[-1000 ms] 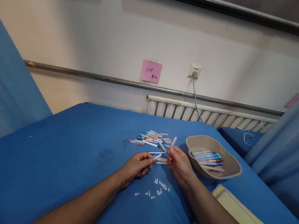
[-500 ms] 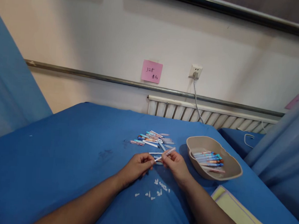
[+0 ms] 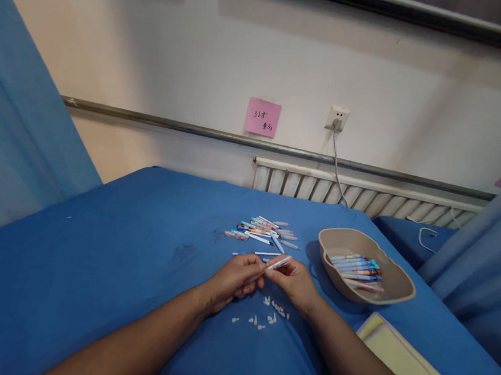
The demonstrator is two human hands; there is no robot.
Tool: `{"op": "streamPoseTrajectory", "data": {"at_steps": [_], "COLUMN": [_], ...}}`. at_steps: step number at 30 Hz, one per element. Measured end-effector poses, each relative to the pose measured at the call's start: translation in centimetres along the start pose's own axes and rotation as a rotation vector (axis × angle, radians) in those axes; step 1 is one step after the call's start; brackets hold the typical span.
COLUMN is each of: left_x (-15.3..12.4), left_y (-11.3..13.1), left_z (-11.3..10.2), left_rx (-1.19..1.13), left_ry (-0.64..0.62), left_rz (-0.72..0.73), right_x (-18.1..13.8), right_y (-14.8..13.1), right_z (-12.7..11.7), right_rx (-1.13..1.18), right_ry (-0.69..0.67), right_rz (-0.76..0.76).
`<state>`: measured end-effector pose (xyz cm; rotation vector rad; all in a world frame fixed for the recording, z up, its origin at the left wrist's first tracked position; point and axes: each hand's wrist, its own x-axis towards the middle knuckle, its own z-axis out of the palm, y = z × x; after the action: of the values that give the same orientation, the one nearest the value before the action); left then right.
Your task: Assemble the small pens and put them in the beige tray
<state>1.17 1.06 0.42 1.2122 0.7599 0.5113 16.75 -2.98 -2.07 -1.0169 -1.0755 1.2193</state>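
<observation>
My left hand (image 3: pixel 234 278) and my right hand (image 3: pixel 294 281) meet over the blue-covered table (image 3: pixel 123 247), fingertips together. Between them they pinch a slim pale pen (image 3: pixel 278 263) that points up to the right. My left fingers close on its near end, my right fingers on its barrel. A heap of coloured pens (image 3: pixel 265 231) lies just beyond the hands. Several small white caps (image 3: pixel 266 316) are scattered on the cloth right below my hands.
A beige oval tray (image 3: pixel 391 286) with several pens in it sits to the right. A yellow pad (image 3: pixel 405 361) lies at the lower right. On the wall behind are a pink note (image 3: pixel 262 117), a socket with a cable (image 3: pixel 338 119) and a radiator (image 3: pixel 360 194).
My right hand has swung the pen from upright down to a slant and brought it to my left hand. The thin white piece in my left fingers is no longer visible.
</observation>
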Motion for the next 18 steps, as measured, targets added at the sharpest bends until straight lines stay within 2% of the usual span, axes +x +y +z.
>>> {"op": "streamPoseTrajectory", "data": {"at_steps": [4, 9, 14, 18], "left_x": [-0.1, 0.0, -0.2, -0.1], "left_y": [0.0, 0.5, 0.6, 0.1], "left_z": [-0.3, -0.6, -0.6, -0.6], "left_rx": [-0.060, -0.086, -0.035, 0.084], "left_ry": [-0.045, -0.056, -0.059, -0.033], "left_rz": [-0.049, -0.079, -0.116, -0.061], "right_x": [0.0, 0.1, -0.1, -0.2], "right_y": [-0.1, -0.8, -1.1, -1.1], "right_z": [-0.4, -1.2, -1.2, -1.1], "right_rx": [-0.008, -0.067, -0.122, -0.114], "right_ry": [-0.061, 0.006, -0.080, -0.099], "right_rz": [-0.020, -0.085, -0.023, 0.012]}}
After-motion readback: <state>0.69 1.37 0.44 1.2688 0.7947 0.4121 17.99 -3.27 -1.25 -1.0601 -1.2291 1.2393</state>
